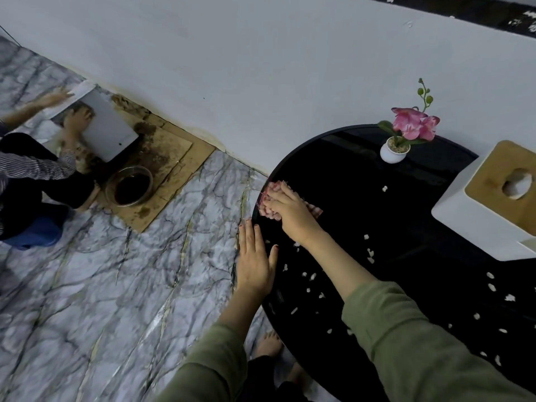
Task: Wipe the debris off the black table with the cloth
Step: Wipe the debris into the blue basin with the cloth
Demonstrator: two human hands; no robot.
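Marble-pattern floor fills the left, white wall behind. Round black table on the right, up against the wall. White tissue box with a tan top sits at the table's right side. At far left a second person crouches on the floor, hands on a white board over stained cardboard, a glass bowl of dark liquid beside it. Right hand presses flat on the pink checked cloth at the table's left edge, fingers held together and laid over the cloth, not curled round it. Left hand rests flat at the table rim just below, fingers slightly spread, gripping nothing. Small white pot with pink flower stands near the wall. Debris: white scraps scattered over the near half of the table, mostly right of the right forearm, well apart from the cloth.
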